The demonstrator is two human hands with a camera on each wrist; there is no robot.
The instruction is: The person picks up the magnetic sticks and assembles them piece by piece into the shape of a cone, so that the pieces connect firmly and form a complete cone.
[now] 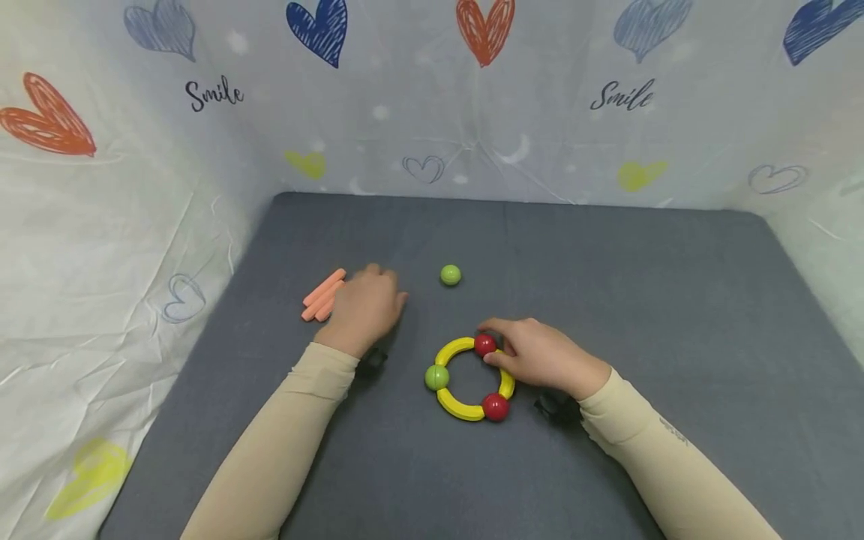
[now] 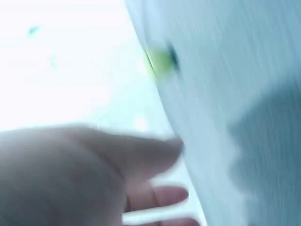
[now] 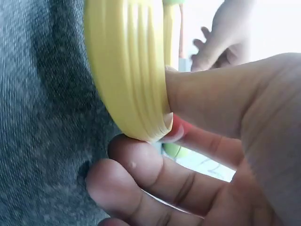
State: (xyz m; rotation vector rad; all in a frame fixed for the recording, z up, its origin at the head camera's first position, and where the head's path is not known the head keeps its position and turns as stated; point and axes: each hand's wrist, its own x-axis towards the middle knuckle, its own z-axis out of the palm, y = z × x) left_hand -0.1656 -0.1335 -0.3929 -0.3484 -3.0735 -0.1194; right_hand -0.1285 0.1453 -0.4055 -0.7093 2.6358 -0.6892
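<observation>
A ring of yellow curved pieces joined by red and green balls (image 1: 460,412) lies flat on the table in the head view. My right hand (image 1: 547,352) pinches its upper right part, thumb on the inner side and fingers outside. Close up in the right wrist view, a yellow curved piece (image 3: 129,70) of the ring sits between thumb and fingers. My left hand (image 1: 364,309) hovers just right of some orange sticks (image 1: 324,289) and partly hides them. Its fingers (image 2: 171,195) are loosely bent and hold nothing in the blurred left wrist view.
A loose green ball (image 1: 450,274) lies beyond the ring, to the right of the left hand. The dark grey table (image 1: 641,300) ends at a white sheet with printed hearts (image 1: 540,112) at the back and sides.
</observation>
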